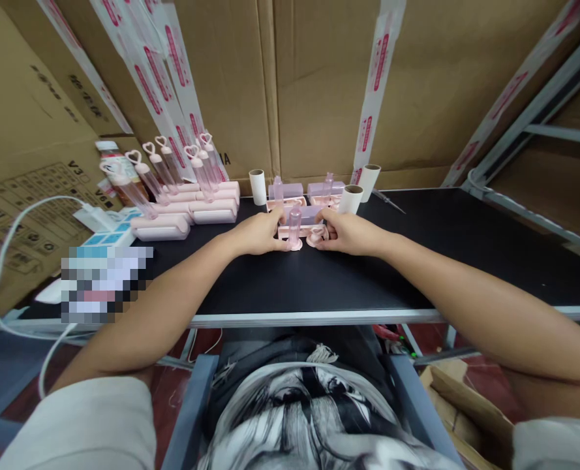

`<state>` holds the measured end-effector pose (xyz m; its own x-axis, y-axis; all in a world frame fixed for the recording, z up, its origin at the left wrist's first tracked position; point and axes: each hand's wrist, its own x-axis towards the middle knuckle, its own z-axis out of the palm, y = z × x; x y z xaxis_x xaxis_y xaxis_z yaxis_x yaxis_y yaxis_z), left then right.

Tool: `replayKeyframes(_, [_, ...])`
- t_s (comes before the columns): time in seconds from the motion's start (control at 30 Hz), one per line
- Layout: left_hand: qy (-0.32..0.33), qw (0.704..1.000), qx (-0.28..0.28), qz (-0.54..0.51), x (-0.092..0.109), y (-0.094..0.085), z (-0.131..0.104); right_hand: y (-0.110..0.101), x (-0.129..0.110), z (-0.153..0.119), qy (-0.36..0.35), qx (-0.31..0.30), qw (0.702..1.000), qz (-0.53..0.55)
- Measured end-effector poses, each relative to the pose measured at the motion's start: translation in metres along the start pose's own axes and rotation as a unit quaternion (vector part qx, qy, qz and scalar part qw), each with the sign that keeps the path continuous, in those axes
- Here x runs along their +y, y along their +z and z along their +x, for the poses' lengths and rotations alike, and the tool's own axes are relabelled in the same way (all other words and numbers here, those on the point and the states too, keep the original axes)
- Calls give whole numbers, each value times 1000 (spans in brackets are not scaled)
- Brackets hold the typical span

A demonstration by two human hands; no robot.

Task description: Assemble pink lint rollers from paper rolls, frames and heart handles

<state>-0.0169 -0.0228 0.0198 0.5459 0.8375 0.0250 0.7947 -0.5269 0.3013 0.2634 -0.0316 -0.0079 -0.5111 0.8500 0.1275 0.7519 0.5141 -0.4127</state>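
In the head view, my left hand (263, 233) curls around the left end of a small pink case (303, 232) with a lilac panel at its back. The thumb of that hand lies by the foot of an upright, see-through pink tube (295, 224) in front of the case. My right hand (351, 232) is at the right end, its fingers closed on a small pale-pink rounded piece (315, 237), partly hidden by them. Just behind stand two similar cases, each with a see-through tube: the left case (290, 190) and the right case (333, 188).
Finished-looking pink cases (160, 228) with heart-topped wands (145, 173) stand to the left, before a drink bottle (111, 156). White cardboard tubes (257, 187) flank the work. A power strip (111, 235), tweezers (390, 201) and cardboard walls (319, 85) surround the black tabletop (270, 287).
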Motion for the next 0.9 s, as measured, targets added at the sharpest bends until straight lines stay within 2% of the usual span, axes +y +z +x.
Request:
replayKeyframes(0.17, [8,997,-26,-67,-12,-11,-2,-6,0,-2,11,13,1000,24])
replayKeyframes(0.27, [4,991,-39,-131,-28,-24,-4,-12,5,-2,12,57,995,86])
replayKeyframes(0.33, [-34,987,-64,-141,-39,-30,-5,-15,8,-1,7,96,987,130])
replayKeyframes(0.47, [-99,983,-135,-77,-51,-30,-2,-24,11,-2,-24,215,958,187])
replayKeyframes(0.57, [-68,991,-114,9,-50,-21,4,-32,16,-3,-52,320,922,212])
replayKeyframes(0.67, [-42,993,-95,57,-47,-14,7,-38,27,0,-55,392,888,232])
replayKeyframes(0.77, [-41,992,-96,66,-46,-11,9,-38,41,7,-41,419,870,258])
replayKeyframes(0.9, [-40,992,-94,67,-46,-11,9,-31,47,13,-42,400,873,277])
